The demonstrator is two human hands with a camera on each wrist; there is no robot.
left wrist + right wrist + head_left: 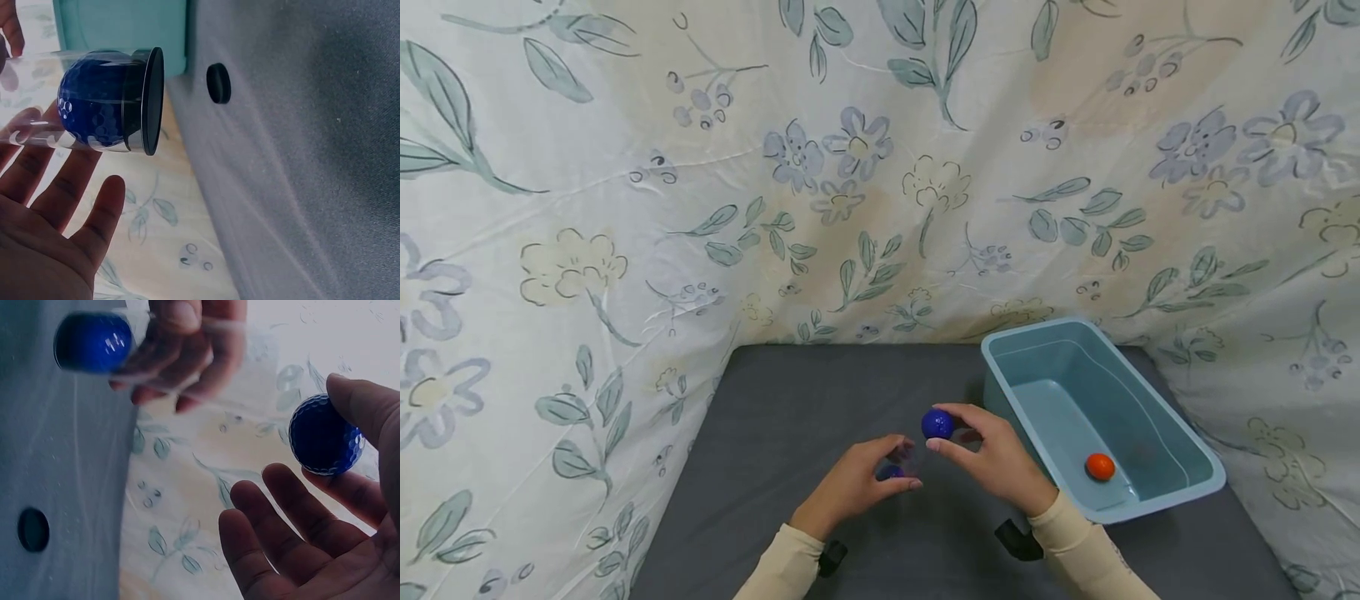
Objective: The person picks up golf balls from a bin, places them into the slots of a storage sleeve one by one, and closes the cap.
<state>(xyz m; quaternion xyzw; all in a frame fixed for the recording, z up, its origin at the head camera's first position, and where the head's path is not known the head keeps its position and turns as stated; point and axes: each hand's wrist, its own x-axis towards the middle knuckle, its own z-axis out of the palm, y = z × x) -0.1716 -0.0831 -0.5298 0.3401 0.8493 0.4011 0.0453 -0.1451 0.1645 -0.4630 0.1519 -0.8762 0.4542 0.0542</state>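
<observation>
My left hand (848, 483) grips a clear plastic tube (44, 87), thumb on one side and fingers on the other. Inside it, a blue golf ball (94, 103) sits against the black cap (153, 101) at the lower end. Between thumb and index finger, my right hand (996, 458) pinches a second blue golf ball (937, 424). That ball is held just above the tube's upper end, apart from it; the other right fingers are spread in the right wrist view.
A light blue bin (1022, 425) stands at the right, with an orange ball (1100, 467) on its floor. A loose round black cap (219, 83) lies on the dark grey table cover (805, 392). Floral cloth (880, 192) hangs behind and at both sides.
</observation>
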